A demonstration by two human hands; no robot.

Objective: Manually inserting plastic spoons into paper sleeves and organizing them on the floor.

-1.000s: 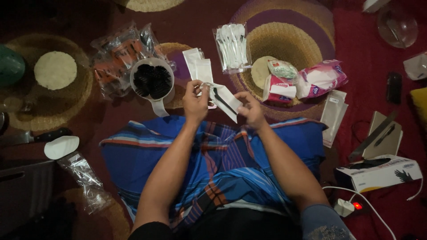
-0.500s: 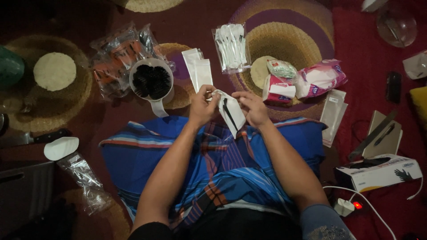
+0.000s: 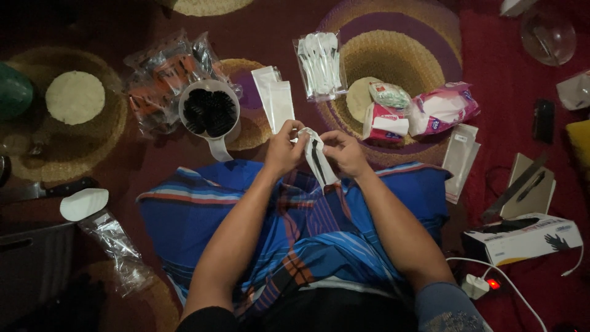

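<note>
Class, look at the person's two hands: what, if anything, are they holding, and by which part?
Both the left hand and the right hand pinch the top end of a slim clear sleeve with dark cutlery inside; its lower end hangs free.

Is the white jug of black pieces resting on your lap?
No, the white jug sits on the floor beyond the blue cloth.

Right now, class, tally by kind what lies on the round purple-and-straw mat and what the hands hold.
Bag of white plastic spoons: 1
Round cracker: 1
Small red-and-white packets: 2
Pink-and-white packet: 1
Clear sleeve with a dark utensil, held by left hand and right hand: 1
Total: 6
</note>
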